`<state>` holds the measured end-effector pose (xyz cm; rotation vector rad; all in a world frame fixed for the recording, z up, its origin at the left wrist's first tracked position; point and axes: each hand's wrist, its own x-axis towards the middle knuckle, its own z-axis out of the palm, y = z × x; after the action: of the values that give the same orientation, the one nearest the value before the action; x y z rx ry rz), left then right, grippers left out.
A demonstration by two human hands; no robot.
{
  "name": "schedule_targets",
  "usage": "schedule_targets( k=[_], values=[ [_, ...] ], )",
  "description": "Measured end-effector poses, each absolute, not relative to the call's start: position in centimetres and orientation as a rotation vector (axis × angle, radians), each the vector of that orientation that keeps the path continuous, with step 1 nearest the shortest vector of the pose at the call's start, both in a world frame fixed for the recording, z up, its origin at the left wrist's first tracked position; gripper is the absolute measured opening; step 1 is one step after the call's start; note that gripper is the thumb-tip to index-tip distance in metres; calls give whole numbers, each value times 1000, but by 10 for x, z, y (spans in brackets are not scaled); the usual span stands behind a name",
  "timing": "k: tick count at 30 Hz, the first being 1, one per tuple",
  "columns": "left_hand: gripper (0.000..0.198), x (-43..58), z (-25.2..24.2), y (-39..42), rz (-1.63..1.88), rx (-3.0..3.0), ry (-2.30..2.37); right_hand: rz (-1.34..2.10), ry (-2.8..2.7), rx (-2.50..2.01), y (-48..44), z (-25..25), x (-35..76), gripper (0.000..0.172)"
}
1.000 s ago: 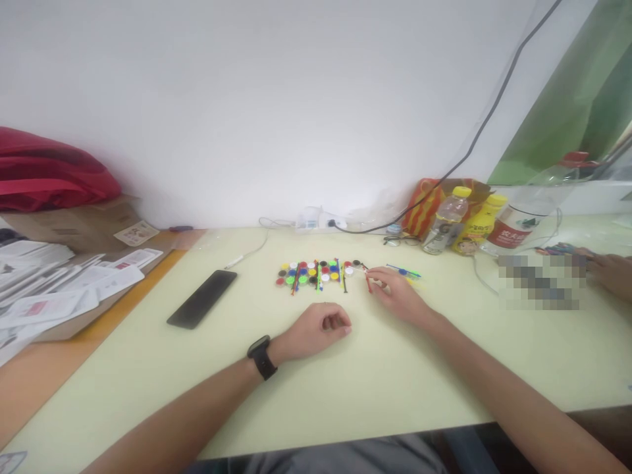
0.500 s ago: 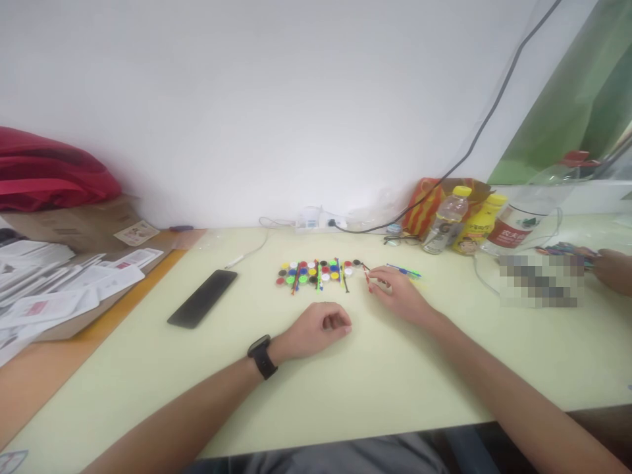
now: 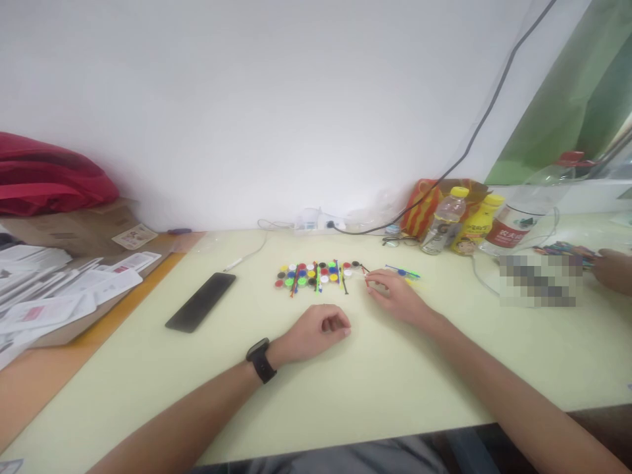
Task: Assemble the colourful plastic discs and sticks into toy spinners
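My right hand (image 3: 392,294) has its thumb and forefinger pinched on a thin red stick (image 3: 365,271), which looks like a small paintbrush. Just left of it lie two rows of small round pots (image 3: 311,274) with lids in several colours, like paint pots. Thin coloured sticks (image 3: 341,275) lie across them. Beyond my right fingers are a few more blue and green sticks (image 3: 403,271). My left hand (image 3: 318,329), a black watch (image 3: 261,360) at its wrist, rests on the table in front of the pots. Its fingers are loosely curled in, with nothing visible in them.
A black phone (image 3: 201,302) lies to the left. Bottles (image 3: 513,227) and a red-yellow bag (image 3: 423,207) stand at the back right. Another person's hand (image 3: 613,270) is by a pile of coloured sticks (image 3: 565,253). White papers (image 3: 74,299) and a box (image 3: 74,230) are far left.
My right hand has barely shifted, still pinching the red stick by the right end of the pots. My left hand keeps its place. The whole view has moved slightly.
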<state>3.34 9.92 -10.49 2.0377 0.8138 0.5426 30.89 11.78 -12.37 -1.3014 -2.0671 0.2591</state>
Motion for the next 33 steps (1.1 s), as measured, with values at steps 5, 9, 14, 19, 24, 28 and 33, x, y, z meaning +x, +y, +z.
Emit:
schedule_targets(
  k=[5,9,14,19,24,28,33],
  values=[
    [16,33,-105,99,537,2040,814,265,-2067,-1292,119,-123,310,21],
    [15,33,-106,99,547,2041,812,273,-2056,-1292,118,-123,309,20],
    [15,33,-106,100,536,2037,814,281,-2007,-1300,115,-124,306,26],
    [16,33,-105,99,537,2040,813,290,-2047,-1309,116,-126,307,26],
    [18,33,-105,100,550,2049,811,278,-2063,-1300,118,-125,309,23],
    [18,33,-105,100,553,2048,805,282,-2028,-1302,117,-126,307,27],
    [18,34,-104,99,550,2048,809,275,-2070,-1303,117,-129,308,28]
  ],
)
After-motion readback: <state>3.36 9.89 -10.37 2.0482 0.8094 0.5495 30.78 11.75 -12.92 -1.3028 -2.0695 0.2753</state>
